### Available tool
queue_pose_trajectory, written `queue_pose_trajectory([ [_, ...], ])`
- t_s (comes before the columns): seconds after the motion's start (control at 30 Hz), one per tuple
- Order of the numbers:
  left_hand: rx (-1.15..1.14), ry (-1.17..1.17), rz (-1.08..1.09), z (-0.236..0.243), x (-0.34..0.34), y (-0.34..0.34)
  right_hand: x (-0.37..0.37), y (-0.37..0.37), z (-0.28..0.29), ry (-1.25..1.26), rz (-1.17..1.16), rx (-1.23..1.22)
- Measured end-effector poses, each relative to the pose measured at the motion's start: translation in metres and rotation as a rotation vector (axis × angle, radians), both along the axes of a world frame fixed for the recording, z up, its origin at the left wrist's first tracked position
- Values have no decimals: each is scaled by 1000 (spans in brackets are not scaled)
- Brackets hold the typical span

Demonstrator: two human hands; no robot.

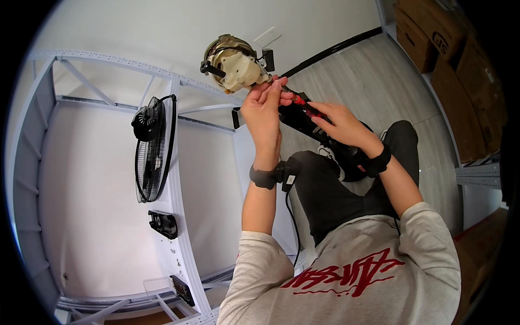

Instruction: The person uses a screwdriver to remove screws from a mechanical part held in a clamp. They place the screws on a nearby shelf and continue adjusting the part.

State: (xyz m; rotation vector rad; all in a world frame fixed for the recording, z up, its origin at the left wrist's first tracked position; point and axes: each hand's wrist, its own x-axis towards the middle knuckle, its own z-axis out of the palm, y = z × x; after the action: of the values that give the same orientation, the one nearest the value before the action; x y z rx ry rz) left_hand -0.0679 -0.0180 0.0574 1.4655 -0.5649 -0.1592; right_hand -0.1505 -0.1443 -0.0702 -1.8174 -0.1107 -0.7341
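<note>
A fan motor head (235, 67) with a cream plastic housing stands at the top centre, its wires and metal bracket exposed. My left hand (265, 108) is closed just under the housing, fingertips pinched together at the fan's neck; what lies between them is mostly hidden. My right hand (341, 124) grips a red and black screwdriver (301, 101), whose shaft points up and left to my left fingertips. Below the hands a black fan stand (298, 120) slants down toward a dark round base (355, 172) between my legs.
To the left stands a white metal rack (187, 238). On its narrow ledge are a black fan grille (154, 151), a black plastic part (163, 224), several tiny screws and a small dark piece (182, 291). Cardboard boxes (466, 103) fill shelving at the right.
</note>
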Motion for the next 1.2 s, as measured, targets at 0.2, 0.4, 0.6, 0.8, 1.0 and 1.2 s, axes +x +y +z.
queue_pose_trajectory([
  [0.2, 55, 20, 16, 5, -6, -2, 0, -2, 8, 124, -75, -31],
  [0.4, 46, 25, 7, 4, -2, 1, 0, 6, 13, 20, -101, -41],
  [0.6, 47, 22, -14, 4, -2, 3, 1, 0, 9, 95, -3, 31],
  [0.8, 27, 27, -1, 3, -2, 2, -1, 5, 21, 124, -179, -53],
  [1.0, 30, 18, -16, 2, 1, 5, -2, -1, 12, 65, 50, 27],
  [1.2, 31, 30, -24, 3, 1, 5, -2, 4, 22, 132, -82, -65],
])
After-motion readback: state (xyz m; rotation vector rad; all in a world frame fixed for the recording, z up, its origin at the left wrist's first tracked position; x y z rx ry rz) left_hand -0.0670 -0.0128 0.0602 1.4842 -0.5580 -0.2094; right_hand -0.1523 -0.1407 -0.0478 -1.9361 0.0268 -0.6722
